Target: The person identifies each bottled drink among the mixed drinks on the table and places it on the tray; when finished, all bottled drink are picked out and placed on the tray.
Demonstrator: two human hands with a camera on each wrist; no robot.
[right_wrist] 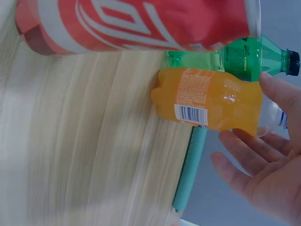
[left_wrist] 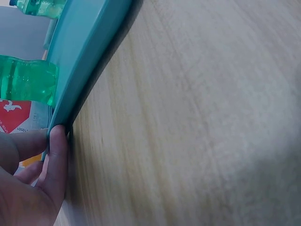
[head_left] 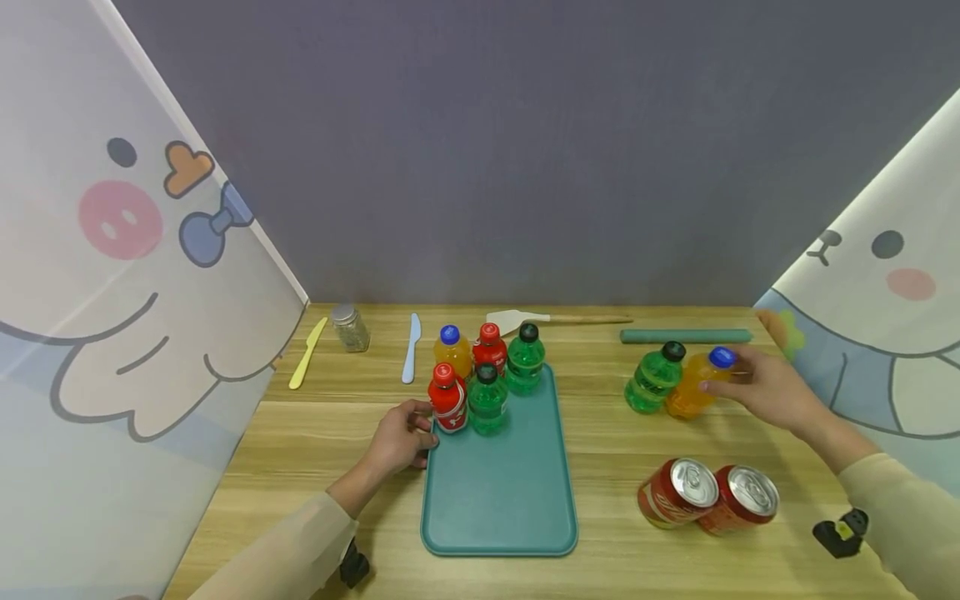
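Note:
A teal tray point(head_left: 498, 492) lies mid-table with several small bottles at its far left: orange point(head_left: 452, 350), two red point(head_left: 447, 400) and two green point(head_left: 487, 402). My left hand point(head_left: 423, 433) pinches the tray's left rim point(left_wrist: 80, 70) beside the front red bottle; in the left wrist view the thumb point(left_wrist: 59, 160) presses on the rim. On the right, my right hand point(head_left: 731, 375) reaches round a tilted orange bottle point(head_left: 693, 387) with a blue cap. In the right wrist view the thumb point(right_wrist: 282, 94) touches its neck, and the fingers point(right_wrist: 235, 155) are spread just off it. A green bottle point(head_left: 654, 379) leans against it.
Two red cans point(head_left: 678, 492) lie on their sides at the front right, near a small black object point(head_left: 842, 533). Along the back are a yellow knife point(head_left: 307, 354), glass jar point(head_left: 350, 327), blue knife point(head_left: 410, 348), spatula point(head_left: 540, 319) and green rod point(head_left: 686, 336). Cartoon curtains flank the table.

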